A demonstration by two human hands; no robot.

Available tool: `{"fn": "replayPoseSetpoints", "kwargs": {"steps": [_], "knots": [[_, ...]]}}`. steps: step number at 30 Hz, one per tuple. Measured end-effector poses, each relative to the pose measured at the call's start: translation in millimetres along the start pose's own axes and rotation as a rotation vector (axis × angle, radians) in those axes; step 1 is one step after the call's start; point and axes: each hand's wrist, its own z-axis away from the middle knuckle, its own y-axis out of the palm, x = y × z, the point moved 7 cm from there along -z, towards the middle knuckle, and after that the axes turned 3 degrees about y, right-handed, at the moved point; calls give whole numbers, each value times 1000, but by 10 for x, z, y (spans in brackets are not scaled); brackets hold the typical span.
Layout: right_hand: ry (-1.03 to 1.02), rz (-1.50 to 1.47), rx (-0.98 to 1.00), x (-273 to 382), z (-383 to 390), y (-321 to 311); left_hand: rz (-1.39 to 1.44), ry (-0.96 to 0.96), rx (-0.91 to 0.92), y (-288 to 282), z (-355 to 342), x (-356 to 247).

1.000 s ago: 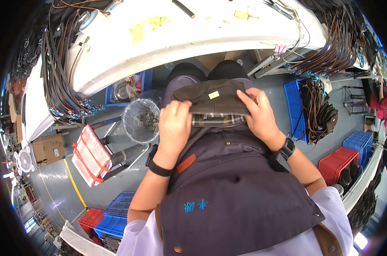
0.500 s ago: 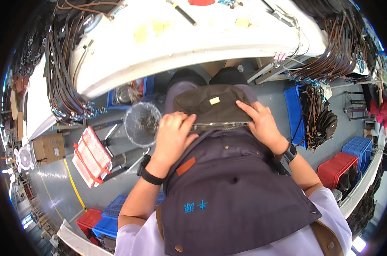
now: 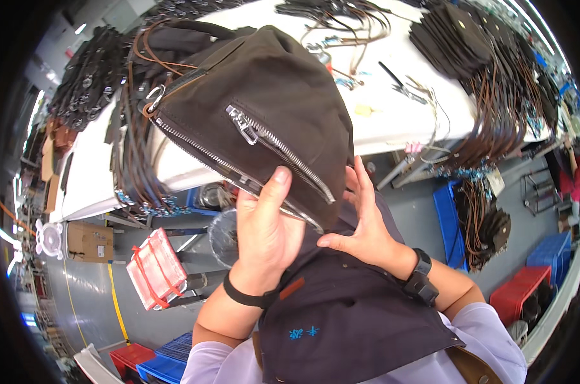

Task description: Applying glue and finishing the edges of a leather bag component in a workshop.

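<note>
While the left grip (image 3: 267, 237) is closed on the lower zipped margin of a dark brown bag (image 3: 290, 89), thumb over the front, the right grip (image 3: 370, 227) stands wide at the bag's right side, thumb and fingers spread apart; whether its fingertips press on the cloth cannot be told. The bag is raised before the person's body, blocking from view part of the near edge of the white surface (image 3: 392, 125). Its cloth folds and bulges, so it should be soft, fairly light and hard to break, though likely to sag where nothing supports it. The long metal zip (image 3: 203, 155) along the lower margin probably gives the firmest line to hold. The slanting pocket zip (image 3: 296, 160) and its shiny pull (image 3: 242, 125) look smoother and may slip under the fingers. A metal ring (image 3: 155, 94) at the bag's left corner would offer a compact second hold; the loose upper cloth seems a poorer one.
</note>
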Motion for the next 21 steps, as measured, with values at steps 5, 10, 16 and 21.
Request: {"fn": "replayPoseSetpoints", "kwargs": {"steps": [5, 10, 16, 21], "knots": [[32, -595, 114, 169, -113, 157, 236, -68, 35, 153, 117, -38], [337, -630, 5, 406, 135, -244, 158, -49, 43, 73, 253, -210], [223, -383, -163, 660, 455, -1174, -212, -50, 117, 39, 592, -303], [188, -292, -243, 924, 619, -1514, -173, -125, 148, 129, 639, -184]]}}
